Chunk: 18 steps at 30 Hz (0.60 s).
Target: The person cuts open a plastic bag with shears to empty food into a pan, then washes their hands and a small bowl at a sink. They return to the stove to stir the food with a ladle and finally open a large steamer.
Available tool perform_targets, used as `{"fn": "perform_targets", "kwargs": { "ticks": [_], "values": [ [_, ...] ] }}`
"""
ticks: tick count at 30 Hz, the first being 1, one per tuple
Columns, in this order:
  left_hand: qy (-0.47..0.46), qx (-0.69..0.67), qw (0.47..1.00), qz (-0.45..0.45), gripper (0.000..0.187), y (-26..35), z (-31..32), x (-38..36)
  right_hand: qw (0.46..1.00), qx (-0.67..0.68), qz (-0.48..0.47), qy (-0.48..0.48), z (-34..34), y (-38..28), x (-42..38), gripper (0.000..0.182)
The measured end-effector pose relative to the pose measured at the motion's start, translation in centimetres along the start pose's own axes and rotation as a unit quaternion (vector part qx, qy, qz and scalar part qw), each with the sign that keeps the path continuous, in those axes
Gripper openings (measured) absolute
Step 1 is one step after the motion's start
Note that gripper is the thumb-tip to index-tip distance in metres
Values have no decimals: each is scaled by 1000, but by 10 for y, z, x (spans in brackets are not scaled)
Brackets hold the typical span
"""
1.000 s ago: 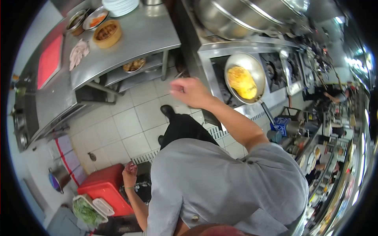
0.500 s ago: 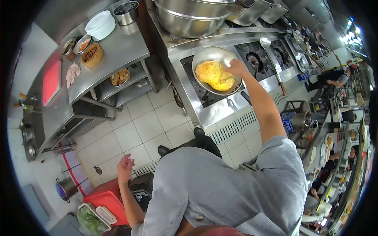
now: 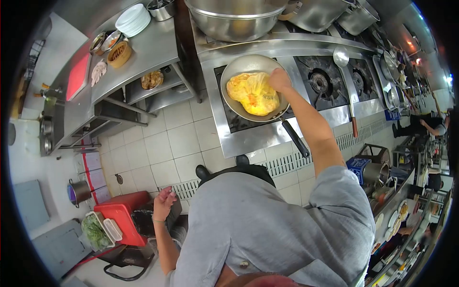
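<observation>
A frying pan [image 3: 234,64] with a black handle sits over a burner on the steel stove. Inside it lies a shiny, creased bag of yellow food [image 3: 253,95]; the wrapping looks like clear plastic, though glare blurs it. My right hand [image 3: 279,80] is closed at the bag's upper right edge, its fingertips partly hidden. Down at the left, away from the stove, my left hand [image 3: 164,203] hangs with loosely bent fingers apart and nothing in them. Near it is a red bin [image 3: 123,215].
A long ladle [image 3: 347,86] lies across the stove right of the pan. Large steel pots [image 3: 239,21] stand behind. The left steel counter [image 3: 153,43] holds white plates [image 3: 132,20], a bamboo steamer [image 3: 119,54] and a red cutting board [image 3: 78,76]. Other people work at far right.
My view has shifted, showing more of the pan handle. The right hand has moved slightly toward the pan's far edge, and the yellow bag lies more spread out. My left hand stays lowered.
</observation>
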<state>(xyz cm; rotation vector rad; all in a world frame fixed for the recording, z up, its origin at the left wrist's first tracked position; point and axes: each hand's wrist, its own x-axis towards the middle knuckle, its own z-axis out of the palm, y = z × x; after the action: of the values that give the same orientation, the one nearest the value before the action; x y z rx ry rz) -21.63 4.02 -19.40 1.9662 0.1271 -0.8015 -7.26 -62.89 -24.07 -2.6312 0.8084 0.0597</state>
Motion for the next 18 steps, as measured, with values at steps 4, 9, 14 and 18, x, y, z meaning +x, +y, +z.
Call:
{"fn": "perform_targets", "kwargs": {
  "ticks": [4,9,14,18],
  "values": [
    [9,-15,1000,3,48,0,-2,-3,988,-76,-123,44,58,88,70,25],
    [9,7,1000,22,49,17,-4,-1,955,278,45,91,-63,-2,4,21],
    [-9,11,997,73,46,24,-10,11,962,41,-168,214,-96,-61,-62,16],
    [-34,23,994,105,44,45,-3,32,970,-35,-229,69,-56,-81,-121,13]
  ]
}}
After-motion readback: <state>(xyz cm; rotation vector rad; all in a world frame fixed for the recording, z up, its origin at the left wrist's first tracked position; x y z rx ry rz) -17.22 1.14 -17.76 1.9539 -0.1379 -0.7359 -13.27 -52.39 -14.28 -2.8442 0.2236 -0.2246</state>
